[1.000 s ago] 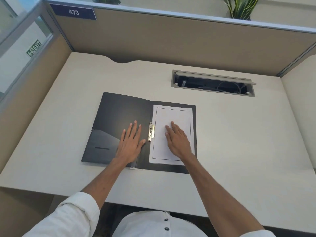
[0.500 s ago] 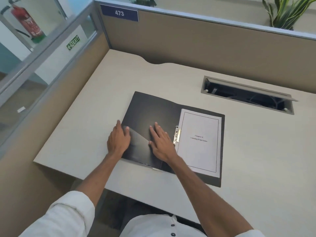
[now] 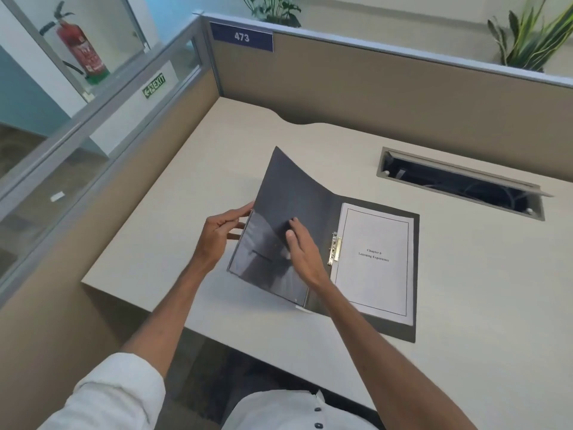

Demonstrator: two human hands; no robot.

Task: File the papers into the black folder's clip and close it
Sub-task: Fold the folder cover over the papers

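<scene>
Now left hand (image 3: 218, 232) pinching the black folder's (image 3: 288, 193) raised cover, right hand (image 3: 302, 248) flat inside.

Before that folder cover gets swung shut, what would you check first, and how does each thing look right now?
1. Papers lying flat on the right half of the black folder: ok.
2. Metal clip down on the papers' left edge: looks ok; whether it is latched, cannot tell.
3. Left hand gripping the outer edge of the raised cover: ok.
4. Right hand out of the closing path: not ok, it rests on the cover's inside, near the clip.
5. Paper edges inside the folder's outline: ok.
6. Desk space around the folder free: ok.
</scene>
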